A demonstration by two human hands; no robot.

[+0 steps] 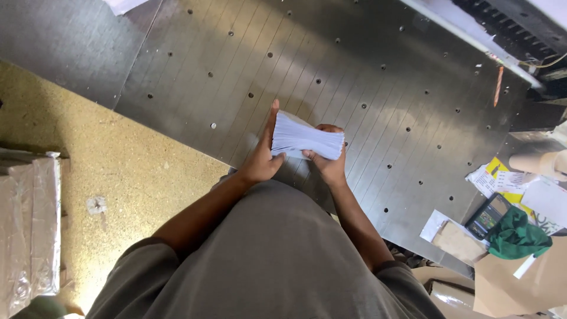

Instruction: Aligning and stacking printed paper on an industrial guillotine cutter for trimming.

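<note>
A thick stack of white paper sheets (306,137) is held between both hands above a grey metal machine table (378,82) dotted with small holes. My left hand (261,155) presses flat against the stack's left end, fingers pointing up along it. My right hand (328,160) grips the stack's right end from below, with fingertips curled over the top edge. The stack bows slightly in the middle.
A speckled yellow floor (118,165) lies to the left, with plastic-wrapped packages (29,224) at its edge. At the right are loose papers (508,180), a dark calculator-like device (488,215), a green cloth (517,236) and cardboard (520,277). A machine edge (472,32) runs along the top right.
</note>
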